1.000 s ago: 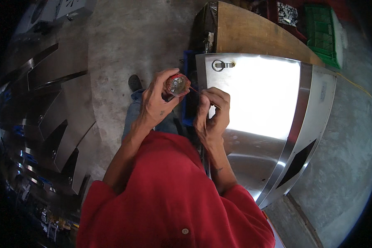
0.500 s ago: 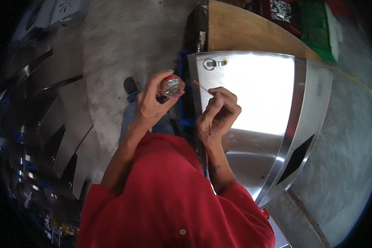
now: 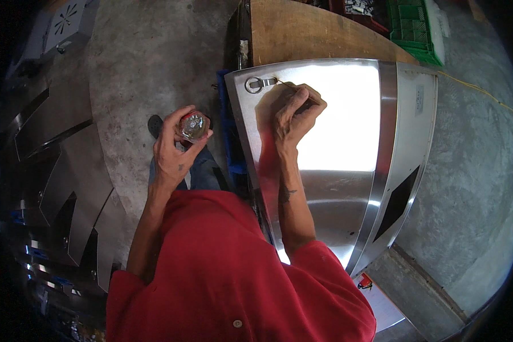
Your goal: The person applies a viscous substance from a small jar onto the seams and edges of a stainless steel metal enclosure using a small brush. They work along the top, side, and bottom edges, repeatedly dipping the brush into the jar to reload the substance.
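Observation:
My left hand [image 3: 174,149] is closed around a small round container [image 3: 193,126] with a shiny, see-through end and some red on its side. It holds the container over the floor, left of a large stainless steel panel [image 3: 342,134]. Between the fingertips of my right hand [image 3: 297,117] is a thin stick [image 3: 284,84], possibly a small brush. The stick's tip meets or nearly meets the far-right end of a metal latch [image 3: 262,84] with a ring, where a brownish stain shows. Whether it touches is unclear. My hand's shadow or reflection darkens the panel below the latch.
A wooden board [image 3: 308,34] lies beyond the panel, with a green crate [image 3: 409,28] at the far right. Blue plastic [image 3: 229,122] shows by the panel's left edge. Stacked sheet-metal parts [image 3: 68,188] stand on the left. A paper sheet [image 3: 382,305] lies at lower right.
My right hand has moved up to the latch, bringing the stick's tip to it. The whole view has shifted, so the panel appears further left. My left hand still holds the container.

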`<state>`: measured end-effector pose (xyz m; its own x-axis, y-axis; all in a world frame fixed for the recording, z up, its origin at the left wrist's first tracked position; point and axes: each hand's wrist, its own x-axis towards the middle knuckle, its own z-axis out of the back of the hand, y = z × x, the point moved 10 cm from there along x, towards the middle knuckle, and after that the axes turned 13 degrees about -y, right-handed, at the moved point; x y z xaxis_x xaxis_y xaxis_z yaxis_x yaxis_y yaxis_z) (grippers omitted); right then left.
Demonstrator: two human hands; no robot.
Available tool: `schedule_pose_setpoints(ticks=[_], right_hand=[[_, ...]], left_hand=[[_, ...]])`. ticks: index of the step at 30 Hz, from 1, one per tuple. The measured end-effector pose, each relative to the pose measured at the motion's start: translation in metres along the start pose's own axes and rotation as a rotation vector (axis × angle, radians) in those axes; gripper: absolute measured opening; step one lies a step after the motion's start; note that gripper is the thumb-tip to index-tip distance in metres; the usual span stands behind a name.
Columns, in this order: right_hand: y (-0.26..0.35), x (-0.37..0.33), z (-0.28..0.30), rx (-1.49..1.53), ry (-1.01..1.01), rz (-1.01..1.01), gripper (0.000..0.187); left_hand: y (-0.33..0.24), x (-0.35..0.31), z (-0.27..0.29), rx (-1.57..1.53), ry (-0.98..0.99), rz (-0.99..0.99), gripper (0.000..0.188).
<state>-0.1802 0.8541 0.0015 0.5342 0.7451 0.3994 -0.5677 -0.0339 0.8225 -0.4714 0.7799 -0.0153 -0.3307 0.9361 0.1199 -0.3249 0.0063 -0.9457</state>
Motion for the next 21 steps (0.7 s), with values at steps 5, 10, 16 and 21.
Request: schedule_pose_setpoints(ticks=[5, 10, 16, 21], right_hand=[[0.009, 0.002, 0.0, -0.055, -0.016, 0.1, 0.043], [0.003, 0.0, -0.001, -0.034, 0.015, 0.043, 0.029], [-0.003, -0.001, -0.002, -0.04, 0.019, 0.029, 0.029], [-0.003, -0.001, -0.002, -0.046, 0.015, 0.018, 0.029]], left_hand=[[0.002, 0.0, 0.0, -0.005, -0.006, -0.015, 0.064], [0.002, 0.0, 0.0, 0.009, -0.016, -0.029, 0.064], [0.004, -0.002, -0.001, 0.014, -0.012, -0.024, 0.065], [0.005, -0.003, -0.002, 0.011, 0.004, -0.006, 0.065]])
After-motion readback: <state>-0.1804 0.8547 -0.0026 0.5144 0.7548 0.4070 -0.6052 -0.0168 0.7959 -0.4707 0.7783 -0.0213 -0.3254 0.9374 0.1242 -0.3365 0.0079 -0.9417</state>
